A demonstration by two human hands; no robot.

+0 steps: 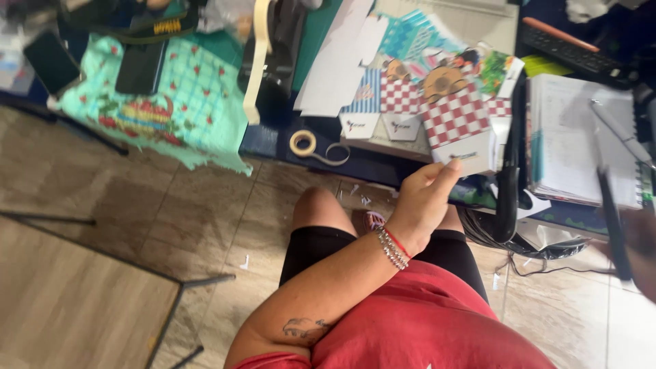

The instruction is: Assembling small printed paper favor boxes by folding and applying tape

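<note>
My left hand [422, 201] reaches forward from my lap and pinches the lower edge of a printed card cut-out [456, 117] with red-and-white checks and a cartoon figure. The card lies on more printed sheets [403, 82] at the edge of the dark table [273, 140]. Beaded and red bracelets sit on that wrist. My right hand [644, 249] is a blur at the right edge of the frame. It appears closed around a long black tool [610, 219]; what kind of tool is not clear.
A roll of tape [303, 142] with a loose tail lies near the table's edge. A turquoise patterned cloth [171, 102] hangs over the left side, with a phone [51, 63] beside it. A spiral notebook [581, 140] and a keyboard [567, 49] sit at right. Tiled floor [205, 219] lies below.
</note>
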